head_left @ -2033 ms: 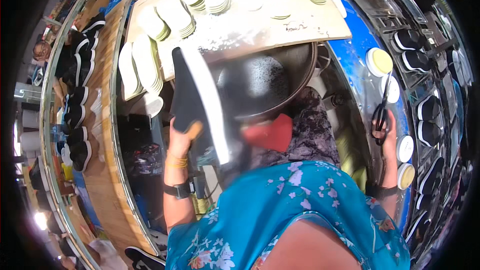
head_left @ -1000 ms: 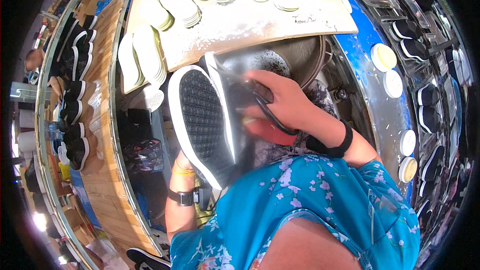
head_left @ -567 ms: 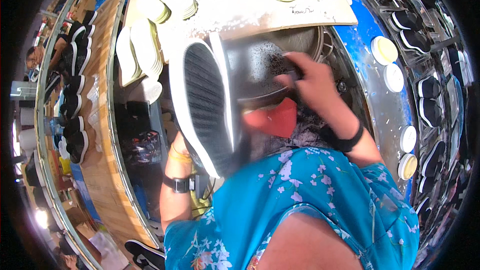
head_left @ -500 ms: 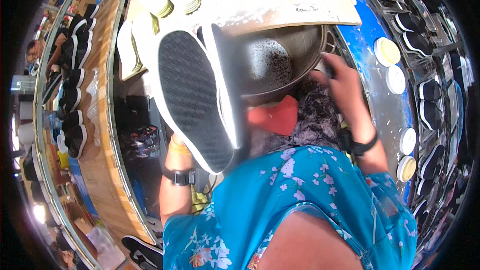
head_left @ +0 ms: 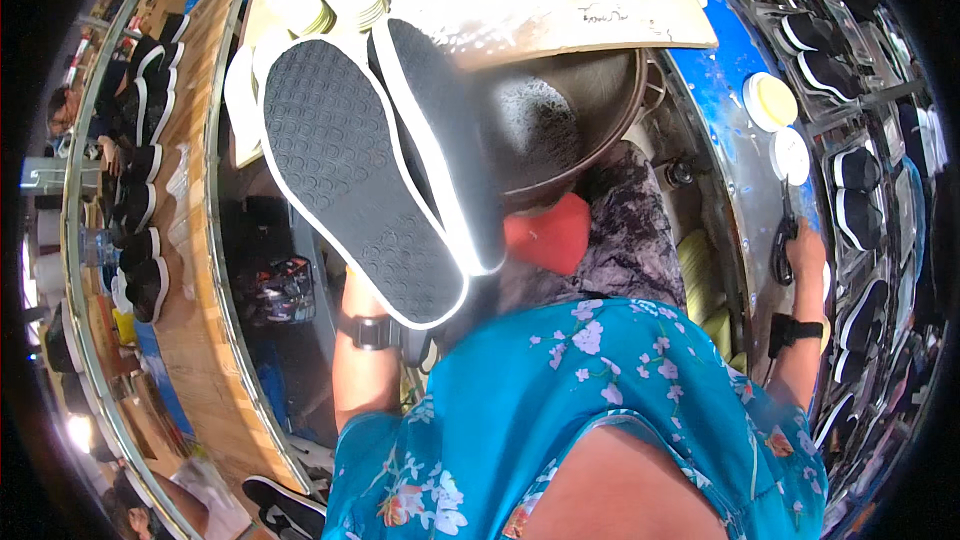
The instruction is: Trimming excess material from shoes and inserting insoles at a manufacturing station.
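My left hand (head_left: 354,292) holds up a black shoe (head_left: 360,170) with a white-edged sole. The patterned sole faces me and hides most of the hand; a black watch (head_left: 372,331) sits on that wrist. Behind the shoe is a big dark metal bowl (head_left: 575,125). Far out to the right, my right hand (head_left: 806,252) rests on a blue ledge (head_left: 725,130), closed on black scissors (head_left: 781,245). A black band circles that wrist.
A wooden board (head_left: 560,15) with stacks of pale round pads lies over the bowl. A red cloth (head_left: 550,235) lies in my lap. Black shoes line a wooden bench (head_left: 140,200) at left and racks (head_left: 860,175) at right. Two round white lids (head_left: 770,102) sit on the ledge. A person (head_left: 62,112) sits far left.
My right hand left the bowl and the shoe and swung out right to the scissors on the ledge. The shoe has come closer, its sole now turned toward me.
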Tool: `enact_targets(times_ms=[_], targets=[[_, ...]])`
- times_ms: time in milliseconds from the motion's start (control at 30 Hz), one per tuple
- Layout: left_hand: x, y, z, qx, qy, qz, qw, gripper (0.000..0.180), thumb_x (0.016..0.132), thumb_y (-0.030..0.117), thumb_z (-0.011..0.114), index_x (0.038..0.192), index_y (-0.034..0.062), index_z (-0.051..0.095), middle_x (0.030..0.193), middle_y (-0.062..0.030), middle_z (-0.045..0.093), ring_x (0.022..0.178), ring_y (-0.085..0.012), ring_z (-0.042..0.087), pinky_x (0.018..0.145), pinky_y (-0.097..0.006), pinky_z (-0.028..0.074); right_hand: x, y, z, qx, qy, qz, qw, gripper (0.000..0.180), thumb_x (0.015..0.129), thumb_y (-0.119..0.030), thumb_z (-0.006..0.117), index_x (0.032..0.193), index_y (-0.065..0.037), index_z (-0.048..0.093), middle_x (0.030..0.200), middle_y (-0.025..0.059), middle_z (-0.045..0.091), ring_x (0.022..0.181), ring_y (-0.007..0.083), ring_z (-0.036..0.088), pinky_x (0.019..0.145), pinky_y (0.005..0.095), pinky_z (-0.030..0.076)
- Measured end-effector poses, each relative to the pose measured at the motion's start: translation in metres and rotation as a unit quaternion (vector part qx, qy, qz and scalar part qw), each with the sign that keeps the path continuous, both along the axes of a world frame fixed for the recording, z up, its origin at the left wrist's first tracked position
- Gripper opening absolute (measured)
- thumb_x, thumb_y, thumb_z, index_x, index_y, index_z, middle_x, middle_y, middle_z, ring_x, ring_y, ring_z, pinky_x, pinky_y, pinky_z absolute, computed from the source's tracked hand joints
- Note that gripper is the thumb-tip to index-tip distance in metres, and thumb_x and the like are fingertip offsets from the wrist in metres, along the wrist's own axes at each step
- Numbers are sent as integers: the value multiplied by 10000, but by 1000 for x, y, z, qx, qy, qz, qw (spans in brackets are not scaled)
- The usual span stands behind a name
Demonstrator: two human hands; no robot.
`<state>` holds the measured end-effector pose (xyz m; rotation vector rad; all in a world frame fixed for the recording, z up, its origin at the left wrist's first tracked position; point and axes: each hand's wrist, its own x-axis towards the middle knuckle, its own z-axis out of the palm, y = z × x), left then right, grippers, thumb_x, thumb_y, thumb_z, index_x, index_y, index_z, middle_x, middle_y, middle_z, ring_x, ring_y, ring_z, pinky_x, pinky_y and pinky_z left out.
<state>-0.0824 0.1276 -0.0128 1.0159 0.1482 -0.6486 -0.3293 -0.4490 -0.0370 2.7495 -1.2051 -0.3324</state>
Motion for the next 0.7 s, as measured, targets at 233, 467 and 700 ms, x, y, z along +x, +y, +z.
enact_targets(times_ms=[233, 467, 700], targets=[[44, -65, 30, 218, -160, -10, 963, 284, 848, 216, 526, 1016, -13, 521, 892, -111, 574, 791, -188, 558, 665, -311, 468, 145, 149, 58, 258, -228, 149, 927, 465, 727, -209, 599, 1160, -75, 493, 1088, 176, 554, 997, 321, 537, 851, 383, 427], [63, -111, 58, 572, -484, -253, 613, 390, 799, 175, 592, 1084, -75, 501, 815, -232, 600, 744, -294, 618, 654, -360, 468, 249, 250, 56, 489, -112, 484, 718, 510, 687, -238, 630, 1131, -29, 494, 1204, 175, 458, 1081, 328, 457, 878, 376, 404], [142, -169, 144, 420, -417, -473, 653, 355, 804, 179, 597, 1070, -43, 523, 711, -130, 597, 599, -175, 577, 579, -277, 460, 329, 61, 67, 270, -329, 417, 803, 242, 714, -59, 516, 941, -34, 595, 891, 180, 604, 848, 325, 581, 720, 381, 454]])
